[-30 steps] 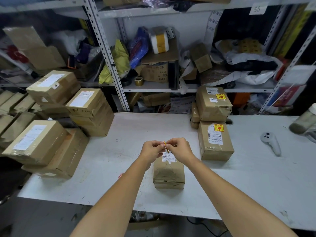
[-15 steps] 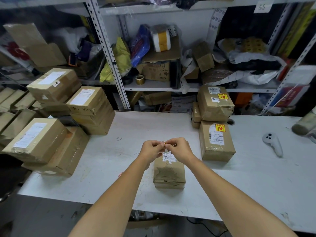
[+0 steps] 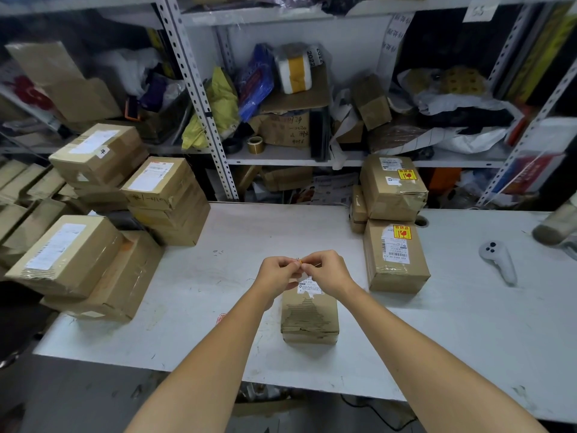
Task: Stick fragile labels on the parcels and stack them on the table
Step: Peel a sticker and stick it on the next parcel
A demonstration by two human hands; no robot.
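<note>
The left hand [image 3: 278, 273] and right hand [image 3: 327, 271] together pinch a small yellow label [image 3: 299, 261] just above an unlabelled parcel [image 3: 309, 317] on the tabletop [image 3: 218, 276]. Two labelled parcels [image 3: 395, 257] sit at the right; the left pile [image 3: 93, 245] apparently awaits labels.

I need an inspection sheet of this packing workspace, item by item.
Surface: white scuffed table.
Job's things: small brown cardboard parcel under the hands; thin yellow-red label above it; two brown parcels with yellow fragile stickers at right; brown parcels piled at left, no yellow sticker seen.
Clutter: white handheld controller at right.
Grippers: left hand and right hand both pinch the label.
Cables: black cable below the table's front edge.
Surroundings: grey metal shelving crammed with bags and boxes.
</note>
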